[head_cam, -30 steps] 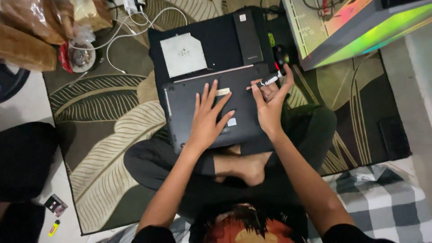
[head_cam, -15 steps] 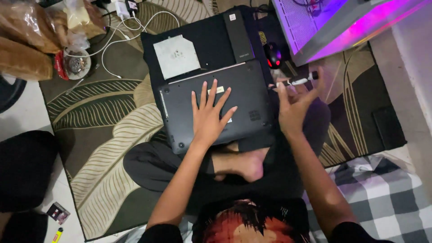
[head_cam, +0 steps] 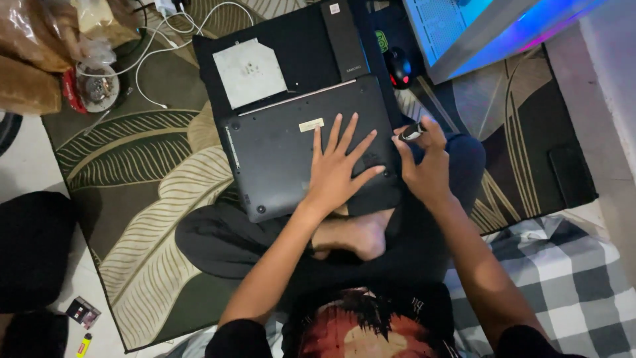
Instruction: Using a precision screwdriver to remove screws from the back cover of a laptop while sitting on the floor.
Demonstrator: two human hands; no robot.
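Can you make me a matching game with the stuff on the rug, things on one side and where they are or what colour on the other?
Things:
1. laptop
2. computer mouse
3. optical drive
4. lighter

Clues:
A. yellow, on the pale floor
B. silver-grey, lying on the black mat
C. bottom side up, under the left hand
D. black with a red glow

Pairs: 1-C, 2-D, 3-B, 4-A

Leaf-patterned rug [head_cam: 139, 199], pale floor [head_cam: 26, 172], checked blanket [head_cam: 563, 278]
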